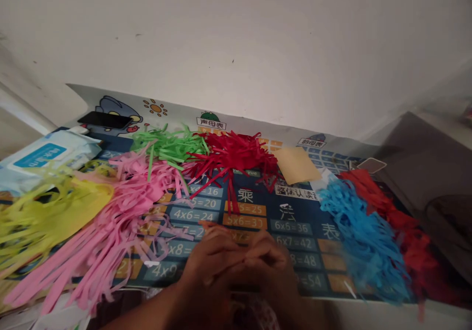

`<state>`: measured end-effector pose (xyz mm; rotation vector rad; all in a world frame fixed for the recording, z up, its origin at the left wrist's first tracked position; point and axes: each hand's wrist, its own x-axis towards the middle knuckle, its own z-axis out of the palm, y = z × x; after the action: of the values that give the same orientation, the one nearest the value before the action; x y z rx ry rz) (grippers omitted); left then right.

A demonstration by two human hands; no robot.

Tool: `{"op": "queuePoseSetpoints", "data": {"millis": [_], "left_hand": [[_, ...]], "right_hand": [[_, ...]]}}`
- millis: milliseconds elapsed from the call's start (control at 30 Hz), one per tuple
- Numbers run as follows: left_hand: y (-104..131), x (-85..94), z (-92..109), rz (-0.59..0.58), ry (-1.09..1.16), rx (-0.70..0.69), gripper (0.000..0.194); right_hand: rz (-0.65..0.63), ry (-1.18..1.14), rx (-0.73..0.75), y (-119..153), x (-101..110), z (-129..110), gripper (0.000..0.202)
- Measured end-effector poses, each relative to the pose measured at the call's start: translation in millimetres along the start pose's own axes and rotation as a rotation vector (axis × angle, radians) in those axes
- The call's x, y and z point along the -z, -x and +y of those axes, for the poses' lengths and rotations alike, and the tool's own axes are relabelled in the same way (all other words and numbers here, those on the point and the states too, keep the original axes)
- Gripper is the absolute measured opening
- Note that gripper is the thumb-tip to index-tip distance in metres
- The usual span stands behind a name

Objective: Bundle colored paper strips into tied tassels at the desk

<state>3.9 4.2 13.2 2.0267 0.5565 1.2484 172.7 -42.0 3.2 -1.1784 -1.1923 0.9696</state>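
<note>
My left hand (212, 256) and my right hand (271, 261) meet low in the middle, over the near edge of a printed desk mat (298, 244). Both have bent fingers, drawn in and touching each other. What they pinch, if anything, is hidden and blurred; an orange-red bit shows at the left fingertips. Ahead of them lies a heap of red fringed paper strips (236, 155). Pink strips (129, 207) spread to the left of my left hand, and a blue fringed bundle (363, 236) lies to the right of my right hand.
Yellow strips (55, 207) and a wipes pack (47, 155) are at the left, a phone (105, 119) behind. Green strips (169, 144) and a tan paper square (298, 165) lie farther back. A red fringed bundle (398, 222) lines the right edge. A wall (236, 49) rises behind.
</note>
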Motion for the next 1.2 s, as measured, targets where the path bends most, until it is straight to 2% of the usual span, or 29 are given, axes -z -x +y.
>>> {"op": "queuePoseSetpoints", "data": {"millis": [67, 133, 233, 333, 433, 500, 567, 667, 800, 1000, 1100, 1200], "left_hand": [[-2.1, 5.5, -2.3, -0.013, 0.153, 0.19, 0.01], [-2.9, 10.0, -2.5, -0.004, 0.331, 0.462, 0.017], [-2.0, 12.1, -2.9, 0.003, 0.502, 0.801, 0.029], [-2.6, 8.9, -6.7, 0.032, 0.545, 0.957, 0.032], [-7.7, 5.0, -11.8, 0.103, 0.583, 1.009, 0.033], [-12.6, 4.6, -14.2, 0.143, 0.589, 0.99, 0.033], [-16.7, 6.5, -15.2, 0.135, 0.515, 0.933, 0.031], [-18.8, 10.8, -14.2, 0.051, 0.302, 0.809, 0.021], [-15.1, 10.5, -9.4, -0.074, 0.104, 0.623, 0.014], [-13.1, 8.0, 1.5, -0.216, -0.005, 0.428, 0.017], [-15.1, 12.7, 5.9, -0.287, -0.084, 0.329, 0.025], [-17.9, 19.7, 10.5, -0.392, -0.216, 0.171, 0.03]], "right_hand": [[-0.085, 0.307, 0.086, -34.2, 18.9, 8.5, 0.011], [-0.042, 0.713, 0.15, -75.0, 39.9, 24.9, 0.014], [-0.015, 0.903, 0.191, -126.6, 63.4, 55.8, 0.013], [-0.002, 0.987, 0.213, -150.8, 70.6, 75.9, 0.012], [0.015, 1.022, 0.238, -147.2, 66.7, 71.4, 0.01], [0.014, 1.015, 0.258, -129.4, 59.1, 56.0, 0.008], [-0.008, 0.963, 0.278, -100.2, 46.8, 37.0, 0.006], [-0.049, 0.77, 0.305, -48.0, 23.5, 15.4, 0.007], [0.034, 0.602, 0.312, -2.7, 3.4, 6.5, 0.007], [0.056, 0.536, 0.289, 9.9, 5.0, 0.6, 0.007], [0.039, 0.523, 0.259, 13.0, 5.5, -2.4, 0.007], [0.027, 0.506, 0.199, 16.1, 3.8, -2.8, 0.007]]}}
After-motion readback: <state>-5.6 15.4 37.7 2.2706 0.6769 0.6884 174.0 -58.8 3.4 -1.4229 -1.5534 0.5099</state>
